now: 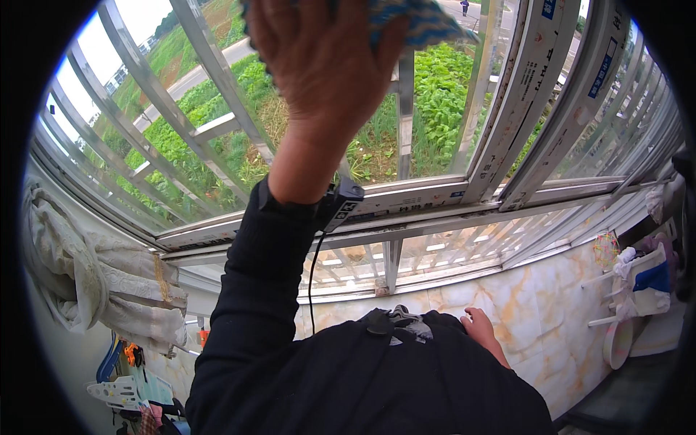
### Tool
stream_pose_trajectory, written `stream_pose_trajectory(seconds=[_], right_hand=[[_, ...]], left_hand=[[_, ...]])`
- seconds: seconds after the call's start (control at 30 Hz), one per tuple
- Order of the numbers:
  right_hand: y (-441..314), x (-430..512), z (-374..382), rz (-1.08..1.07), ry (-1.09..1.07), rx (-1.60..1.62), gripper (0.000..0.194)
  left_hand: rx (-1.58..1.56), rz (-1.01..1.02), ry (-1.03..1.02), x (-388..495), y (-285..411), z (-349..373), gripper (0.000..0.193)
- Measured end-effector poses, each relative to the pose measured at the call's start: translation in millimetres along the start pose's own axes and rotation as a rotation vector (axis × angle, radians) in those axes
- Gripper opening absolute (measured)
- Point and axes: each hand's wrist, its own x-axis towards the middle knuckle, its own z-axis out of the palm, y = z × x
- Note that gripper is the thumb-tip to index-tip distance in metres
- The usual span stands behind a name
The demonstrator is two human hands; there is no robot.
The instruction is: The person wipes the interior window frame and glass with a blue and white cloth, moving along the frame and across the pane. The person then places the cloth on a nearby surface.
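My left hand (pixel 326 60) is raised at the top of the view, spread over a blue-and-white patterned cloth (pixel 429 24) against a glass window pane (pixel 375 152). Part of the cloth is hidden behind the hand and cut off by the picture's edge. A dark device (pixel 343 198) with a black cable sits at my left wrist. Low on the right side of my body hangs my right hand (pixel 482 330), holding nothing, with its fingers slightly apart. The window's metal sash frame (pixel 408 202) runs below the raised hand and bears printed film.
Metal security bars (pixel 405 119) stand outside the glass. A light curtain (pixel 70 272) is knotted at the left. A white chair-like item (pixel 641 283) with cloths on it stands right, on the marble-patterned floor (pixel 533 304). Several toys, including a white perforated board (pixel 117 392), lie lower left.
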Motion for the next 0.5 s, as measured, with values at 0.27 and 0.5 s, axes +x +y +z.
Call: stream_pose_trajectory(seconds=[0.27,0.5], right_hand=[[20.0,18.8,-16.3,-0.016,-0.09,-0.002,0.043],[13.7,39.6,-29.0,-0.095,-0.14,-0.006,0.04]], left_hand=[[-0.126,0.381,-0.1,-58.0,30.4,-11.8,0.039],[-0.077,0.236,-0.141,-72.3,52.2,5.2,0.049]])
